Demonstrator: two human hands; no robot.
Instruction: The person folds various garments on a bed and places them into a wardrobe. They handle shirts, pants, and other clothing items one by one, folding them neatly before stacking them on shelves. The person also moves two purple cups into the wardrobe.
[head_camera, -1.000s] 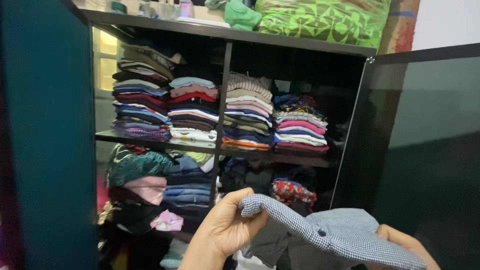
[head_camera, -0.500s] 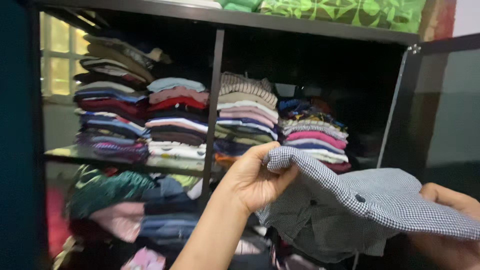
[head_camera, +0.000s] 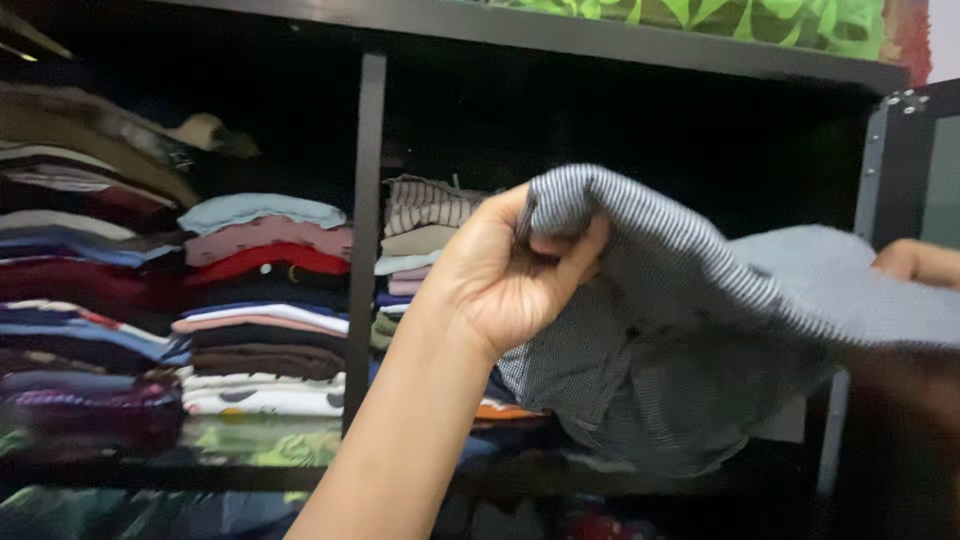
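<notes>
My left hand (head_camera: 500, 275) grips one end of a grey-and-white small-checked shirt (head_camera: 690, 330), folded and held up in front of the right compartment of a dark wardrobe. My right hand (head_camera: 915, 262) holds the other end at the right edge of the view; only a few fingers show above the cloth. The shirt hangs between both hands and hides the stack of folded clothes behind it. A short stack of folded clothes (head_camera: 420, 235) sits just left of my left hand.
The black wardrobe has a vertical divider (head_camera: 365, 230) and a shelf (head_camera: 250, 465). Stacks of folded clothes (head_camera: 265, 300) fill the left compartment. A green patterned bundle (head_camera: 760, 18) lies on top. The open door (head_camera: 905, 160) stands at the right.
Both hands have lifted the checked shirt from below the shelf up to the upper right compartment. The view has moved closer to the wardrobe and to the right.
</notes>
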